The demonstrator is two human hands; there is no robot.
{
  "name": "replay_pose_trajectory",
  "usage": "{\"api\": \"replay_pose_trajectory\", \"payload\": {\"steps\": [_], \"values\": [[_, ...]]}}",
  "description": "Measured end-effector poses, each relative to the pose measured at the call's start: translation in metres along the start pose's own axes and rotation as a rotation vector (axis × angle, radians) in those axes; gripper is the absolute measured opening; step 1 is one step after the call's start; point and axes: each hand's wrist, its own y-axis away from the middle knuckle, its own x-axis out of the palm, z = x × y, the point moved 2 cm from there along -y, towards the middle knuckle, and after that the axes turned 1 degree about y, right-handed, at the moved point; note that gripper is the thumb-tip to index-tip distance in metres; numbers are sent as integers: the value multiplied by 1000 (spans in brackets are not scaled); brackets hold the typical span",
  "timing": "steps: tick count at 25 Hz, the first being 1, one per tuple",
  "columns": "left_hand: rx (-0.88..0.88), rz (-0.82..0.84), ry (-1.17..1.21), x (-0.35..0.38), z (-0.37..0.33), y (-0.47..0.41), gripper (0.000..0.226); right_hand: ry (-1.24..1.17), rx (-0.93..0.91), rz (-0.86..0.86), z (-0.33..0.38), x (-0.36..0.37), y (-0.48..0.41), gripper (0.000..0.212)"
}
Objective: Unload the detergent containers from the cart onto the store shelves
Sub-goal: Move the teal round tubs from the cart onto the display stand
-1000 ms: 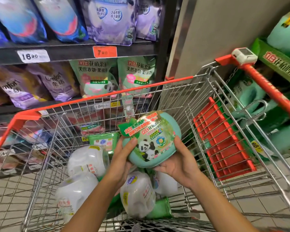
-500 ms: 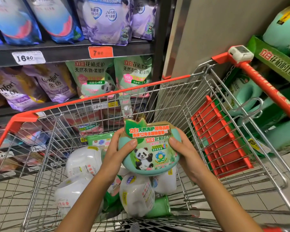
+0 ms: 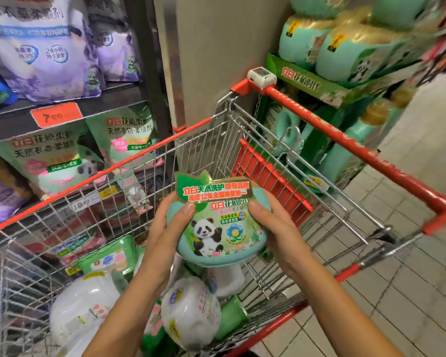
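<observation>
Left hand [image 3: 162, 238] and right hand [image 3: 276, 235] clasp round teal plastic panda-label detergent tub [image 3: 216, 228] above red-rimmed wire cart [image 3: 255, 161]; probably rigid, slick, moderately heavy, so support underneath.

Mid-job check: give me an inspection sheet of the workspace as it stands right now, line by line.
Surface: wire cart on a tiled floor.
Job's things: teal panda container held above the basket; white containers and a green pack lie inside the cart.
Clutter: nothing seen.
Grips: left hand and right hand each grip one side of the teal panda container.
Cables: nothing seen.
Surroundings: pouch shelves on the left; green display stand with teal jugs beyond the cart handle.
</observation>
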Motion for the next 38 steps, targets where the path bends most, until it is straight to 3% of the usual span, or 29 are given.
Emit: {"api": "replay_pose_trajectory", "payload": {"steps": [2, 10, 15, 21, 25, 27, 34, 38], "values": [[-4, 61, -14, 15, -5, 0, 73, -27, -39, -84, 10, -6, 18, 46], [56, 300, -87, 114, -17, 8, 96, -33, -209, -303, 58, -64, 89, 47], [93, 428, -90, 207, -20, 9, 75, -37, -324, -348, 105, -136, 111, 48], [178, 414, -101, 314, -29, 2, 76, 53, -397, -236, 170, -234, 105, 54], [189, 417, -125, 364, -34, -11, 114, 71, -405, -157, 206, -285, 84, 52], [225, 405, -142, 378, -38, -24, 120, 92, -409, -93, 219, -303, 62, 52], [415, 266, -179, 402, -61, -108, 101, 198, -391, 142, 261, -340, -45, 76], [478, 189, -243, 408, -97, -160, 90, 240, -428, 238, 303, -339, -106, 58]]}}
